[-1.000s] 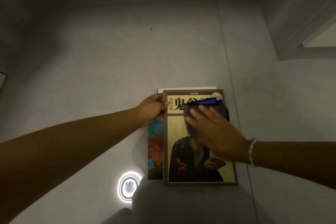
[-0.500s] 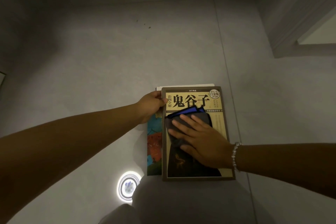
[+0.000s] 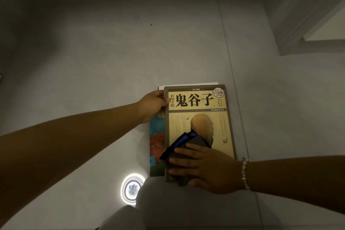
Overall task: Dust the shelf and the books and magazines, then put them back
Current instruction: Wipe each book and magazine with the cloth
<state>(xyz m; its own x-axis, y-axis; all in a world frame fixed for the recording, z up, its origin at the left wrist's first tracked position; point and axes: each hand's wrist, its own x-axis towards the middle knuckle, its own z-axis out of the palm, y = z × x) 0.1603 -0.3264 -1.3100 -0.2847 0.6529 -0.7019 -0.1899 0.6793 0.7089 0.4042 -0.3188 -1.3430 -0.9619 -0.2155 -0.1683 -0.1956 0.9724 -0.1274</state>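
Since the earlier frames, the right hand [image 3: 209, 166] has drawn the grey cloth [image 3: 188, 147] with blue trim down the cover, from the title band to the near left corner of the top book [image 3: 197, 117]. The bald head in the cover picture is now uncovered. The right fingers lie straight and flat, pressing the cloth onto the cover; a beaded bracelet [image 3: 244, 172] circles that wrist.

The left hand [image 3: 152, 104] stays at the far left corner of the stack, its thumb on the top cover and its fingers curled round the book's left edge.

The top book lies flat on a stack on the grey tiled floor [image 3: 112, 61]. A magazine with a blue and red cover [image 3: 156, 136] juts out beyond its left edge, and white pages [image 3: 186, 85] show past its far edge.

A ring-shaped light reflection [image 3: 131, 187] sits on the floor near the stack's near left corner. Small dark specks [image 3: 147, 22] lie well beyond the stack. A doorframe base [image 3: 298, 24] stands at the far right.
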